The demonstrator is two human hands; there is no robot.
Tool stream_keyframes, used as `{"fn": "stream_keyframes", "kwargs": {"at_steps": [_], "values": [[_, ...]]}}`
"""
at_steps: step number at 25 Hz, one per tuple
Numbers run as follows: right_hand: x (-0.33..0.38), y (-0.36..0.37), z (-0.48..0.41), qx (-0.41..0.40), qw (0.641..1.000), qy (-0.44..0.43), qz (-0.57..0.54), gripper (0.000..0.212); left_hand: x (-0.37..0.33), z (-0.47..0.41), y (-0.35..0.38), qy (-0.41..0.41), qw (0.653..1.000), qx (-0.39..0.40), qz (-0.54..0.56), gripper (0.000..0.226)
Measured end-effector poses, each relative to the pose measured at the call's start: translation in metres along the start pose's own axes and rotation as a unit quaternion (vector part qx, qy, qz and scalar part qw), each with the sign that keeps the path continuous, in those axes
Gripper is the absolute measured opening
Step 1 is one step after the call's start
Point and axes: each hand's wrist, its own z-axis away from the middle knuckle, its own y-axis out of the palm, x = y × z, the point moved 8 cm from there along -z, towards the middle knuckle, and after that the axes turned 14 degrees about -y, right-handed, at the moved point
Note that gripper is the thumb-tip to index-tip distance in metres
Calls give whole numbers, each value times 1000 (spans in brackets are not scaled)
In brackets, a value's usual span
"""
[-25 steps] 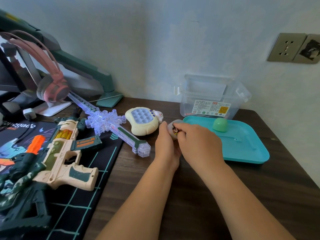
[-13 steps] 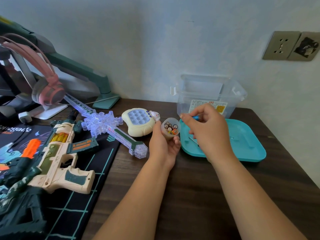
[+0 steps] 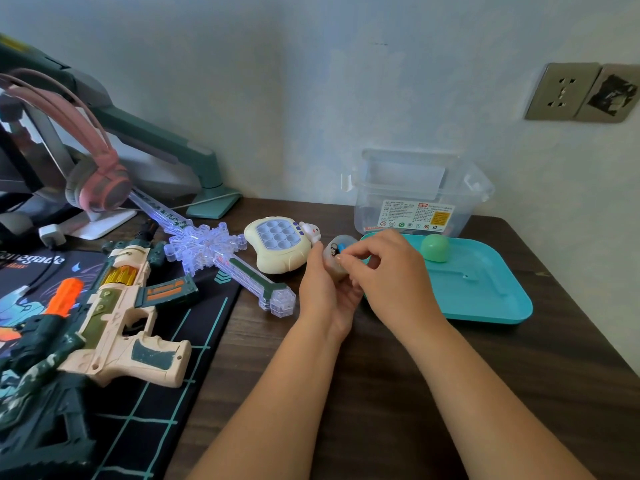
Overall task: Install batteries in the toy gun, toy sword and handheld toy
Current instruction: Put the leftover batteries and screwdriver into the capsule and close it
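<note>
One clear capsule [image 3: 333, 251], mouth toward camera, held in curled left grip [image 3: 325, 292]; right grip [image 3: 391, 275] pinches at mouth, hold unclear.

Open desk [image 3: 263, 344] between toy sword [image 3: 242, 271] and tray [image 3: 485, 299]

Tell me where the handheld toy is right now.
In the head view the handheld toy lies on the desk just left of centre, between the toy sword and the left hand.

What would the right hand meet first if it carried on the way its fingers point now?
The small clear cup gripped by the left hand: the right hand points its fingers left at the cup's mouth, seemingly right at it. Contact itself is unclear. Beyond lies the cream handheld toy.
</note>
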Motion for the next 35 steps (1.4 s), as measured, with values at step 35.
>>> {"fn": "stream_keyframes", "kwargs": {"at_steps": [35], "values": [[-51, -14, 0, -52, 921, 125, -365, 34, -7, 13, 10, -2, 988, -7, -151, 34]]}}
